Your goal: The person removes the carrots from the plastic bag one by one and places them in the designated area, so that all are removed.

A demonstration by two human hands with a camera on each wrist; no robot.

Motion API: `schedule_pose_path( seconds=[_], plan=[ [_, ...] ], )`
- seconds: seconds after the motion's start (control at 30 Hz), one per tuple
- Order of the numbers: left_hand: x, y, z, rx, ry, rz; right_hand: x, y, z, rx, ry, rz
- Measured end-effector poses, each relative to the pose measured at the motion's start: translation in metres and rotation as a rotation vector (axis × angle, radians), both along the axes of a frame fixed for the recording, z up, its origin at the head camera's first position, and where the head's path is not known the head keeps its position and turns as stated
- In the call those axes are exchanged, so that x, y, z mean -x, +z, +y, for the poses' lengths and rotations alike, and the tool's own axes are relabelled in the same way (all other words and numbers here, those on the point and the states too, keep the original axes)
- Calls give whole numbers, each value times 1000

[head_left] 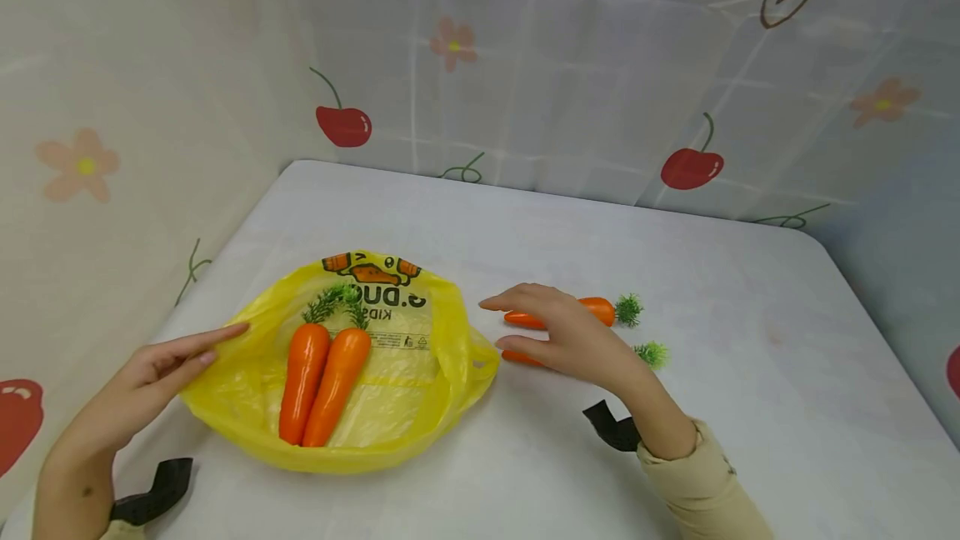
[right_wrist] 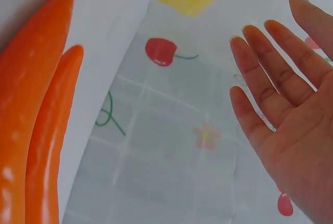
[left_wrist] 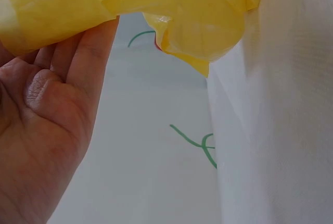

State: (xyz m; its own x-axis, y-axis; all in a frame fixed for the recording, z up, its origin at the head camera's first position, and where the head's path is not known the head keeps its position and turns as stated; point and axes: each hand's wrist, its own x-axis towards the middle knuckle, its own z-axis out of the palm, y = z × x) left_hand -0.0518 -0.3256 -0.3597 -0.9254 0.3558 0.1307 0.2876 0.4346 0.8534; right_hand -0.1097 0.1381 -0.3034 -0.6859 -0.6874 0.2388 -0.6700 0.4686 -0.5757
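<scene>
A yellow plastic bag [head_left: 405, 415] lies spread on the table, its mouth facing up. Two toy carrots [head_left: 337, 386] with green tops rest side by side inside it. My left hand [head_left: 142, 386] holds the bag's left rim; in the left wrist view, yellow plastic [left_wrist: 192, 21] covers the fingertips of that hand [left_wrist: 57, 109]. Right of the bag, my right hand [head_left: 573, 336] hovers with spread fingers over two more carrots, the farther one [head_left: 597, 309] and the nearer one [head_left: 520, 357], partly hiding both. The right wrist view shows that hand [right_wrist: 291, 109] apart from the carrots [right_wrist: 47, 146].
A white cloth covers the table [head_left: 750, 357]. Behind it and to the left hang pale curtains [head_left: 562, 90] printed with cherries, flowers and hearts. Black straps [head_left: 615, 427] stick out at both wrists.
</scene>
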Motion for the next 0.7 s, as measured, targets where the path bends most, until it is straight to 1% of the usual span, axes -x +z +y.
schedule_pose_path(
  seconds=[0.13,0.3,0.4,0.47,0.57,0.7],
  plan=[
    [-2,-1,0,1,-8,12,5,-5,-25,19,76,-39],
    [-3,-1,-1,0,-12,18,11,-15,-55,52,189,-47],
    [-2,0,-1,3,-12,17,17,-21,-74,79,253,-62],
    [-2,0,0,8,-8,17,21,-24,-86,79,289,-74],
    [-1,0,0,2,-12,19,27,-27,-100,34,314,-93],
    [-1,1,-1,-20,-27,18,34,-30,-115,-105,327,-105]
  ],
)
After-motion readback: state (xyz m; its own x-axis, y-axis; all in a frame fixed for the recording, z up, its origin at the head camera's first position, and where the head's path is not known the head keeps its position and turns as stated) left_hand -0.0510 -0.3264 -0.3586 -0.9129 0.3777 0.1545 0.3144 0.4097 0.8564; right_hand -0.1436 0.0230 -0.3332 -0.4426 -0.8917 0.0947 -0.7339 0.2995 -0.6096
